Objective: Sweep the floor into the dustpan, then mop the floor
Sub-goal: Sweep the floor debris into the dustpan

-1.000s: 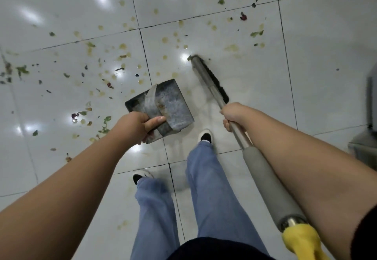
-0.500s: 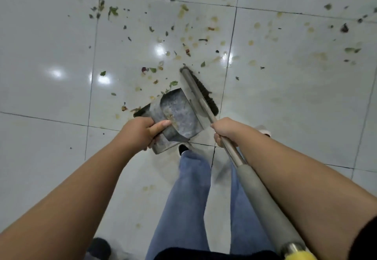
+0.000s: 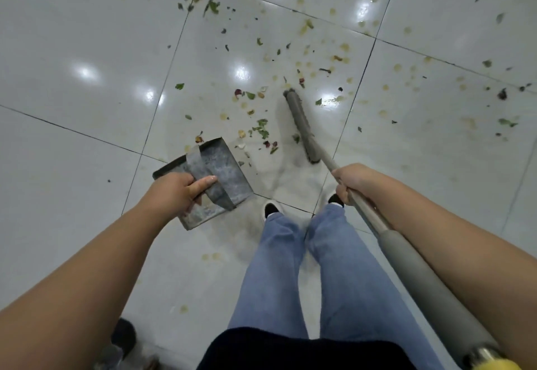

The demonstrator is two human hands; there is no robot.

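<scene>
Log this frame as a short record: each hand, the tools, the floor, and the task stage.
left hand: grips the dustpan by its strap handle
right hand: grips the broom shaft
broom head: on the floor, right of the dustpan, apart from it
debris: scattered leaf bits and stains, some between broom and dustpan
stage: sweeping; dustpan looks empty

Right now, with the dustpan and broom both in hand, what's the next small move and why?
Probably draw the broom head leftward toward the dustpan. Loose leaf scraps lie on the floor between them, the pan's open edge faces that pile, the pan looks empty, and the left hand holds it low.
</scene>
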